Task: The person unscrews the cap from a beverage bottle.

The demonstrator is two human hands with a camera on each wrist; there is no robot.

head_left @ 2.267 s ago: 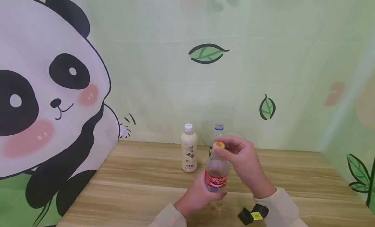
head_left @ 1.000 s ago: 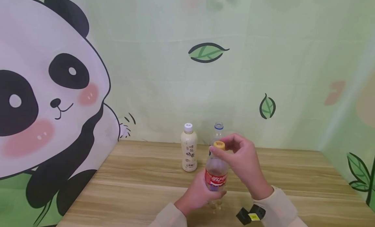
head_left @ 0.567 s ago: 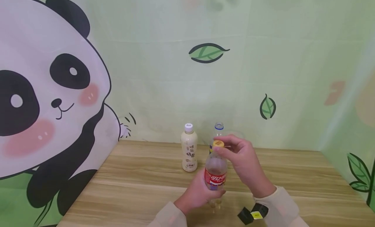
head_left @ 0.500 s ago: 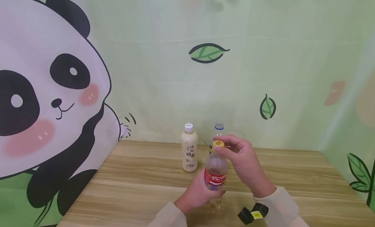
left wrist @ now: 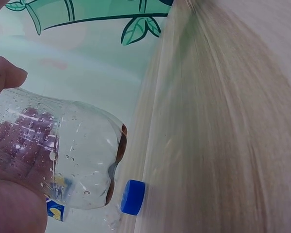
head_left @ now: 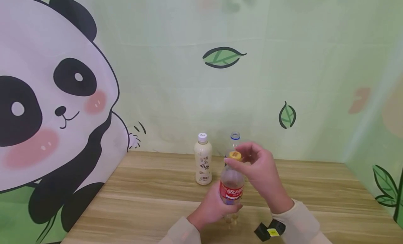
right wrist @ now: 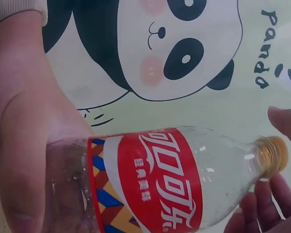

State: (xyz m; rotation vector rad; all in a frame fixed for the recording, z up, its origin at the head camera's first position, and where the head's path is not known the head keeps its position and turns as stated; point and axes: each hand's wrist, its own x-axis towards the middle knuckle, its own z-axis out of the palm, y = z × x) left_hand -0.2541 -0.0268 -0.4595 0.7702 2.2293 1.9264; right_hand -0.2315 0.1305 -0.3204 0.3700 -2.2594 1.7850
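My left hand (head_left: 214,207) grips a clear plastic cola bottle (head_left: 232,181) by its lower half, under the red label. Droplets cling inside, and brown shows along its base in the left wrist view. A yellow cap (right wrist: 272,156) sits on the bottle's neck. My right hand (head_left: 261,167) is at that cap, thumb in front and fingers behind it in the head view. In the right wrist view, a gap shows between the thumb (right wrist: 285,121) and the cap, while the fingertips lie close along its other side.
A cream milk-tea bottle (head_left: 203,163) with a white cap stands behind, left of the cola bottle. Behind my right hand is a capless clear bottle (head_left: 234,140) with a blue neck ring. On the wooden table (head_left: 141,202) lies a blue cap (left wrist: 133,197). A panda-print cloth hangs behind.
My right thumb and fingers turn back and forth at the cap. Since half a second ago the thumb has straightened leftward past it and the fingers have loosened. The left hand keeps its grip.
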